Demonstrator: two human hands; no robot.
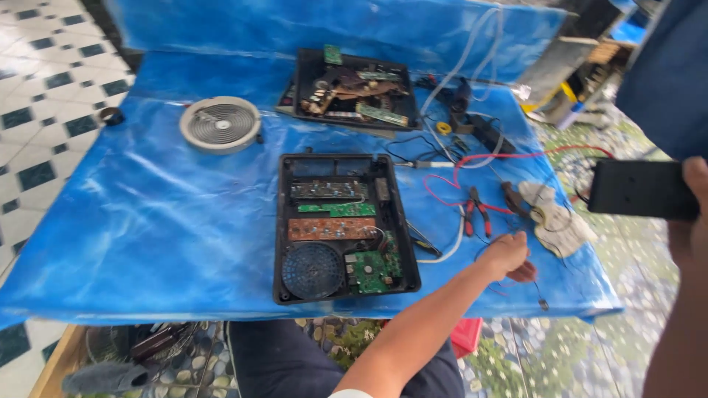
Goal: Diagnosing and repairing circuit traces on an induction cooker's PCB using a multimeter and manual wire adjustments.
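Our right hand (509, 254) reaches out over the blue-covered counter (147, 214), its grip curled together on the thin dark wires (516, 284) lying at the counter's near right edge; whether the fingers actually pinch a lead or only rest on the tangle, we cannot tell, since the knuckles hide the tips. The red-handled pliers (476, 210) lie just beyond the hand, at about eleven o'clock from it, their long axis running roughly twelve to six with the handles toward us. They are near the hand but not touching it.

The open black appliance case (398, 221) with its green circuit boards and round fan grille sits at nine o'clock from that hand, well within the same arm's reach. A soiled cloth glove (557, 217) lies at two o'clock from the hand.

Our left hand does not show anywhere in this view.

At the right edge another person's hand (693, 206) holds a flat black box (641, 188) above the counter's far corner, at about two o'clock from our own hand and well apart from it.
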